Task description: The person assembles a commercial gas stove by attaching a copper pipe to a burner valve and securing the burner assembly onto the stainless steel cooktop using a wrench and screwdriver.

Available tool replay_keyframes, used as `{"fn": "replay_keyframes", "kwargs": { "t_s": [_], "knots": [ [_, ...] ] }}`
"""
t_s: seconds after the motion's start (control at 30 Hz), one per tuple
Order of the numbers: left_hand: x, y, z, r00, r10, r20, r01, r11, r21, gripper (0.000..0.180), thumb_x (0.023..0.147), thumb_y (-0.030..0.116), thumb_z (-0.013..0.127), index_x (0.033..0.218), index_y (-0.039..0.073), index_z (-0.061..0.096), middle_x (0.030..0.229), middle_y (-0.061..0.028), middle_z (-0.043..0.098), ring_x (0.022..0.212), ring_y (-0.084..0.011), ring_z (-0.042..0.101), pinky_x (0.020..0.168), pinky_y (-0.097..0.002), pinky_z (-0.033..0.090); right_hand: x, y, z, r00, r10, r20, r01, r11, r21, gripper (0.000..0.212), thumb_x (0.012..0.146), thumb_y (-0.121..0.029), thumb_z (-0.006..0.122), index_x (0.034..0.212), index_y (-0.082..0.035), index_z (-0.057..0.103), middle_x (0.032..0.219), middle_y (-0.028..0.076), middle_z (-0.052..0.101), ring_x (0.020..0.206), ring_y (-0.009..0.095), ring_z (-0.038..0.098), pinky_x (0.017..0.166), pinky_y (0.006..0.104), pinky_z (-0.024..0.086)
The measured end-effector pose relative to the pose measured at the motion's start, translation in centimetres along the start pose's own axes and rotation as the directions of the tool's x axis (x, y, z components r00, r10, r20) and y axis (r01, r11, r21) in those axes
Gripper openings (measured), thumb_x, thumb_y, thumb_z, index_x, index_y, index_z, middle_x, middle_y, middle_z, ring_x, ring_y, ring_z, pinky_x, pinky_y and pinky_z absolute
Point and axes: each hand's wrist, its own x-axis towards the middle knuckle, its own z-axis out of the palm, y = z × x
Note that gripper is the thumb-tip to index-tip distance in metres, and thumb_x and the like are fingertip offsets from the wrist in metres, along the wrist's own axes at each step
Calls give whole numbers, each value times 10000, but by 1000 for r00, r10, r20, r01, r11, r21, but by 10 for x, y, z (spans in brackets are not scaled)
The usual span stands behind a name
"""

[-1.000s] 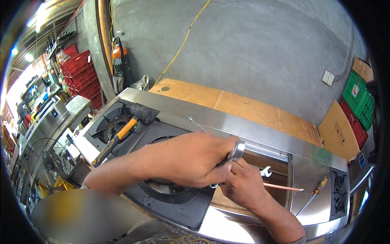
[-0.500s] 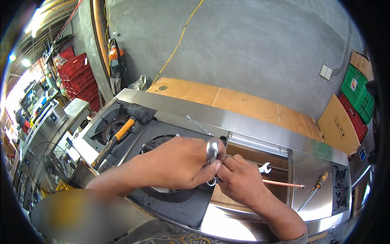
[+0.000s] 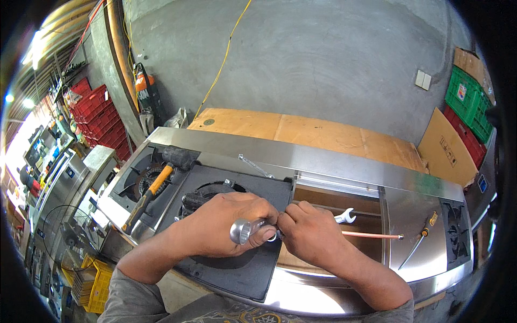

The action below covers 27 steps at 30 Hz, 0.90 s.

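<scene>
Over the cast-iron burner grate, my left hand (image 3: 229,223) is closed around a shiny metal piece with a round, cup-like end (image 3: 240,231); its kind is unclear. Against those fingertips my right hand (image 3: 315,234) is closed on a combination wrench (image 3: 346,216). The wrench's open jaw sticks out past the knuckles, and a small ring shows between the hands. A copper tube (image 3: 371,235) with a fitting at its tip runs rightward from behind my right hand, above the stove's open bay. My fingers hide where these parts meet.
A mallet (image 3: 153,185) lies across the left burner, and another wrench (image 3: 256,166) rests behind the grate (image 3: 231,274). On the steel top (image 3: 414,215) at right is a screwdriver (image 3: 423,237). Cardboard (image 3: 301,132) lines the back; red crates (image 3: 99,110) stand far left.
My left hand has swung left and nearer to me, turning the cup-like end from upward to leftward. My right hand has shifted slightly left. The whole view has tilted a little.
</scene>
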Motion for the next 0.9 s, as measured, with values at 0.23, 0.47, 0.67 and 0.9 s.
{"fn": "replay_keyframes", "kwargs": {
  "t_s": [0.23, 0.47, 0.67, 0.9],
  "knots": [
    [-2, 1, 2, 999, 31, 37, -37, 986, 163, 391, 982, 430, 608, 1102, 57, 618, 1104, -138, 681, 1039, -344, 669, 873, -449, 553, -1, 3, 3, 999, 27, -30, -25, 999, 35, 124, 796, -155, 664, 868, -58, 637, 844, 73, 593, 812, 246, 629, 671, 364, 552],
    [-2, 23, -5, 982, -79, 174, 22, 950, 310, 399, 921, 378, 692, 1158, 64, 630, 1286, -168, 648, 1251, -367, 601, 1009, -423, 527, -6, 3, 5, 995, 83, -60, -78, 994, 79, 185, 747, -156, 745, 877, -88, 633, 866, 68, 587, 850, 270, 631, 665, 390, 548],
    [-8, 23, -2, 984, -98, 147, 46, 946, 321, 404, 909, 380, 696, 1161, 66, 657, 1304, -159, 643, 1259, -366, 601, 1026, -432, 521, -3, 25, -14, 985, 164, 62, -175, 946, 274, 156, 812, -214, 712, 865, -70, 681, 877, 111, 638, 870, 325, 672, 736, 446, 559],
    [-1, 19, 9, 995, -50, 88, 20, 951, 309, 351, 939, 362, 681, 1113, 58, 663, 1214, -158, 667, 1196, -396, 627, 1017, -468, 521, -4, 29, -28, 966, 196, 166, -247, 888, 388, 181, 815, -201, 692, 866, -31, 726, 852, 178, 695, 857, 373, 700, 769, 487, 570]
  ]
}}
